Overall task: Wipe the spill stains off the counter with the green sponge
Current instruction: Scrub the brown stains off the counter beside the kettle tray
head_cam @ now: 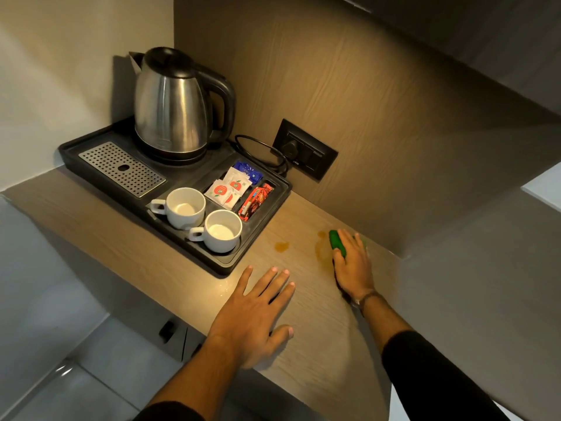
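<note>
Pressing a green sponge against the wooden counter, the right hand lies over it with fingers curled down around its top; only the sponge's near-left end shows. The sponge sits toward the back wall, at about two o'clock from the left hand, which rests flat on the counter, fingers spread and holding nothing. An orange smear touches the sponge at its nine o'clock side; a separate orange stain lies farther toward nine o'clock, just beside the black tray. The tray carries a steel kettle, two white cups and sachets.
</note>
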